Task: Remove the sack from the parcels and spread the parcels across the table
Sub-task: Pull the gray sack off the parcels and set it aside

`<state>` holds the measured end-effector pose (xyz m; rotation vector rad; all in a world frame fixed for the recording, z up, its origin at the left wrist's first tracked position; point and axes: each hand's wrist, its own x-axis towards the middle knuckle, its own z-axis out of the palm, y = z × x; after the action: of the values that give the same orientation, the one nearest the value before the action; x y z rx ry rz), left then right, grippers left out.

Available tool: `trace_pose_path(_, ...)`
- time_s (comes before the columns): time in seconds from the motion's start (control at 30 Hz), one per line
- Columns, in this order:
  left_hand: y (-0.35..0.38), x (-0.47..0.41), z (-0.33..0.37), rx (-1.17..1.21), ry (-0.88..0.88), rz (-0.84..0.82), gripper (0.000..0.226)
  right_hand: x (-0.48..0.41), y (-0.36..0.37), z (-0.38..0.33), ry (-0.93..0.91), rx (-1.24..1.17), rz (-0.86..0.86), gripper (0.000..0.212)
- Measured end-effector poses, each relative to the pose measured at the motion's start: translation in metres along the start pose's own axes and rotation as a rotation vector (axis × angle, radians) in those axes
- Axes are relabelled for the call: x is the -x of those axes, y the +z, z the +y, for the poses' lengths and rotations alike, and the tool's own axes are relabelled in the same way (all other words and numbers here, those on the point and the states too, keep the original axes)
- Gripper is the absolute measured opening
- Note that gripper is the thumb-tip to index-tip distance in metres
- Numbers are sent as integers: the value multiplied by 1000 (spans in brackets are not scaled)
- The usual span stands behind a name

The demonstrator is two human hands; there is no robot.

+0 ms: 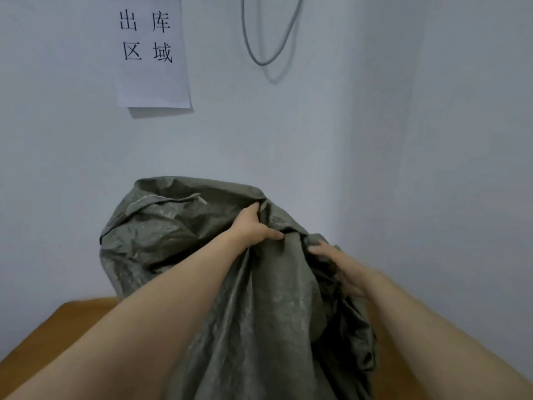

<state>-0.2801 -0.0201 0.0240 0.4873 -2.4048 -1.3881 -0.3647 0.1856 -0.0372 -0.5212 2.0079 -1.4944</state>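
A large grey-green woven sack stands bunched and raised over the wooden table, in the lower middle of the head view. My left hand grips a fold of the sack near its top. My right hand clutches the gathered fabric just to the right and lower. The sack hangs down between my forearms toward the bottom edge. No parcels show; whatever lies inside or under the sack is hidden.
A pale wall rises directly behind the table. A white paper sign with black characters hangs on it at upper left. A grey cable loop hangs at top centre. Bare tabletop shows at lower left.
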Motion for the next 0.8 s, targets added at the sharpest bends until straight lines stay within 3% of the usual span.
trace_pose_path(0.1,8,2,3,2,-3,-11,104,11,23,-18,-10,-38,-260,93)
trace_pose_path(0.13,9,3,3,20,-8,-11,97,10,31,-20,14,71,-280,108)
trace_pose_path(0.17,9,6,3,49,-10,-14,90,9,43,-22,24,233,-250,120)
trace_pose_path(0.23,5,12,3,127,5,-28,66,4,63,-20,9,514,-72,124)
trace_pose_path(0.33,-5,30,10,182,36,-27,39,0,77,-10,-50,713,161,89)
trace_pose_path(0.37,-9,40,14,77,53,-8,46,-2,77,-7,-74,739,202,77)
trace_pose_path(0.43,-9,65,15,-389,82,40,88,-8,73,-4,-78,801,264,63)
trace_pose_path(0.53,8,113,-9,-942,186,8,134,-16,74,-5,-63,864,317,56)
trace_pose_path(0.67,31,147,-80,-1075,-12,-366,156,-20,84,-5,-82,882,288,61)
trace_pose_path(0.8,37,151,-113,-1052,-34,-324,153,-22,83,-4,-144,840,254,71)
